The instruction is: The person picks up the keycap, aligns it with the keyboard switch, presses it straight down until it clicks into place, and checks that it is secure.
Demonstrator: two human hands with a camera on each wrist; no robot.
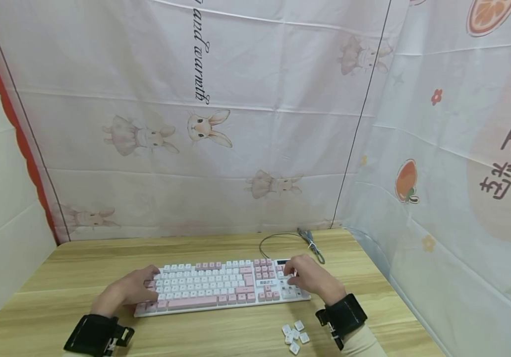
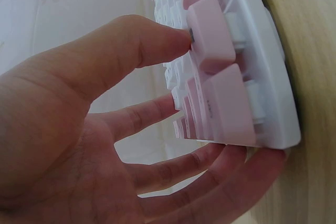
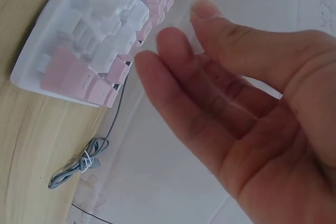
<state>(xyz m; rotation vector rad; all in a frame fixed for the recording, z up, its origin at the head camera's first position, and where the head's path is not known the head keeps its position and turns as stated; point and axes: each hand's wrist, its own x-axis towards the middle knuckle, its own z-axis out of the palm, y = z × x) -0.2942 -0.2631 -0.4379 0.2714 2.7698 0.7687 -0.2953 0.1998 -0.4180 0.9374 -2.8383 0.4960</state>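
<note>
White keyboard (image 1: 201, 282) in left grip (image 1: 128, 288), right (image 1: 311, 275) unclear (6 loose keycaps (image 1: 295, 334): head view only)

A wood-grained counter (image 1: 219, 337) stands before a creased, rabbit-printed cloth (image 1: 255, 64). A fruit-patterned sheet (image 1: 447, 144) hangs at right.

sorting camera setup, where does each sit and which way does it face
Head: worn there, facing forward and down at the keyboard; left hand and right hand show.
Left wrist: worn there, facing the keyboard's pink keys; left hand shows.
Right wrist: worn there, facing the keyboard's opposite end; right hand shows.
Head and right wrist also share the cable.
</note>
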